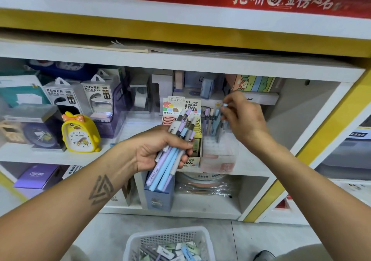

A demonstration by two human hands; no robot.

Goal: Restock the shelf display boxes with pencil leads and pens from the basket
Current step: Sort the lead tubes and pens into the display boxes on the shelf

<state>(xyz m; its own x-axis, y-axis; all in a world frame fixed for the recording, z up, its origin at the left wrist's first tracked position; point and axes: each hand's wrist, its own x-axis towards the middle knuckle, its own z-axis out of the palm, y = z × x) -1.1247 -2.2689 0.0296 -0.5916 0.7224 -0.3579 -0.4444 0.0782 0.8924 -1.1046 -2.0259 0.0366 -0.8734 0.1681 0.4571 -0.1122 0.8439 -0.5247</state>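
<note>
Head view, nearest first: one white basket [138,240] on the floor at the bottom edge, holding loose pens and small packs. Above it the left hand [158,150] grips a bundle of pens [170,156] — about seven, blue, lilac and white. Behind, at the shelf's [251,166] front edge, two display boxes stand side by side: the lead box [197,154] and the clear pen box [220,152] with about five pens upright. Right hand [241,118] pinches one pen's top [225,105] over that box.
</note>
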